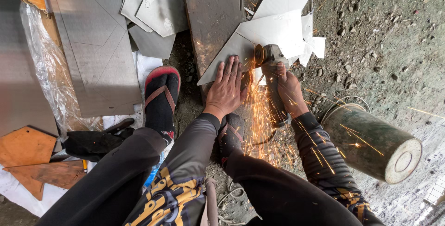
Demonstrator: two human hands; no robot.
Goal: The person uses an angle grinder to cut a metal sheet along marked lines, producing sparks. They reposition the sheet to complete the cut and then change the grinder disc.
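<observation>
- On the dirt floor (371, 36), a triangular grey metal sheet (227, 61) rests across a rusty plate (211, 17).
- Left hand (227, 87) lies flat on the sheet, fingers spread, grip released.
- Right hand (289, 89) is clenched around an angle grinder (271, 68); its disc meets the sheet's edge, throwing orange sparks (259, 119).
- Sandalled feet flank the plate; a green drum (366, 140) lies to the right.
</observation>
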